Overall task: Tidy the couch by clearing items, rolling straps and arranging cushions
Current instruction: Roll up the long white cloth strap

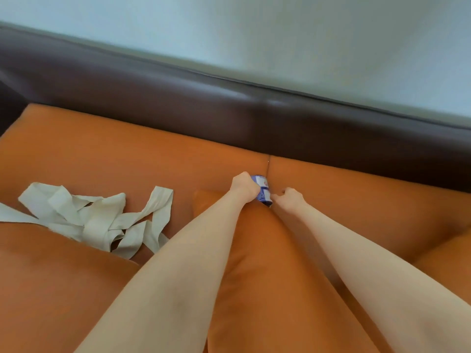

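Observation:
My left hand (243, 186) grips a small purple and white packet (263, 191) at the seam between two orange seat cushions. My right hand (290, 197) hovers just right of the packet with its fingers curled; whether it touches the packet I cannot tell. Under both forearms lies a loose orange cushion (267, 263). A tangle of pale cloth straps (102, 217) sprawls on the left seat cushion (102, 149).
The dark brown leather backrest (229, 110) runs across behind the seat, against a pale wall. Another orange cushion (51, 276) lies at the lower left, over part of the straps. The right seat cushion (369, 200) is bare orange.

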